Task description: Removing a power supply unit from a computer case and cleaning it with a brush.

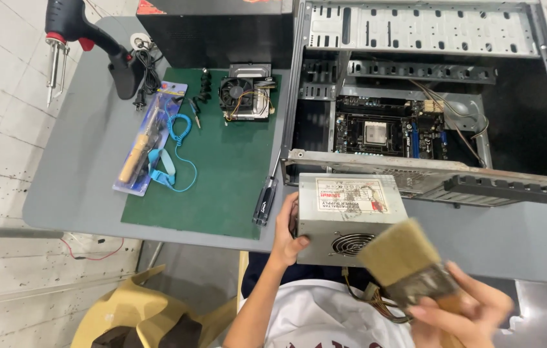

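Note:
A grey metal power supply box (pixel 351 216) with a round fan grille rests at the table's near edge, in front of an open computer case (pixel 428 103). My left hand (pixel 286 232) grips its left side. My right hand (pixel 463 309) holds a wide paintbrush (pixel 409 261) with tan bristles. The bristles lie over the box's lower right corner, blurred by motion. A bundle of coloured cables (pixel 370 296) hangs from the box toward my lap.
A green mat (pixel 222 167) carries a cooler fan (pixel 246 96), a black-handled screwdriver (pixel 267 196), a packaged soldering iron (pixel 148 138) and a blue coiled wrist strap (pixel 173 151). A black and red tool (pixel 74 32) stands at the far left. The motherboard (pixel 383 132) lies inside the case.

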